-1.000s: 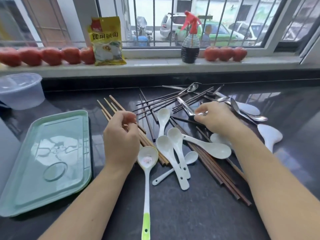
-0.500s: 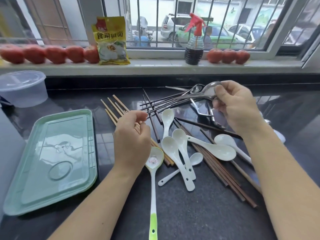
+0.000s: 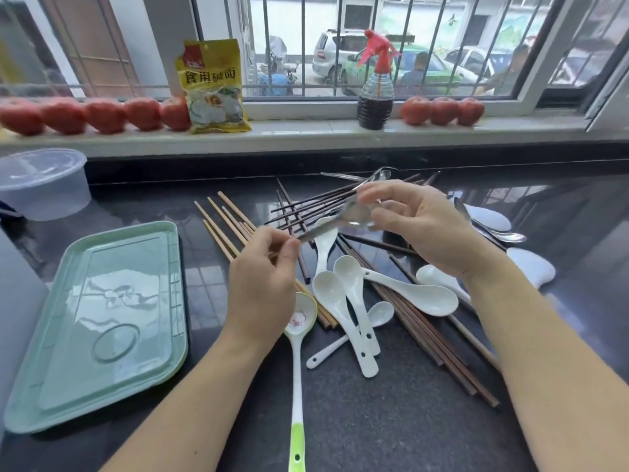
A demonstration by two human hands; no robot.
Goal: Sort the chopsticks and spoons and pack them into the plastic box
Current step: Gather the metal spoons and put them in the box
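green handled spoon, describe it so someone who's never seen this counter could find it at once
On the dark counter, look just right of the green tray. The green handled spoon lies there pointing toward the viewer. It is the longest spoon, with a pink print in its bowl and the only lime-green handle end.

I see a dark speckled countertop (image 3: 391,420) carrying all items. At its left lies a pale green tray (image 3: 20,396); behind that, at the far left edge, stands a clear lidded plastic box (image 3: 41,185). Light wooden chopsticks (image 3: 221,219) lie beside the tray, fanned diagonally. Dark chopsticks (image 3: 442,359) cross the centre and run toward the right front. White ceramic spoons (image 3: 343,301) lie over them in a loose cluster. A long spoon with a green handle end (image 3: 297,386) points toward me. Metal spoons (image 3: 503,235) lie at the right rear.
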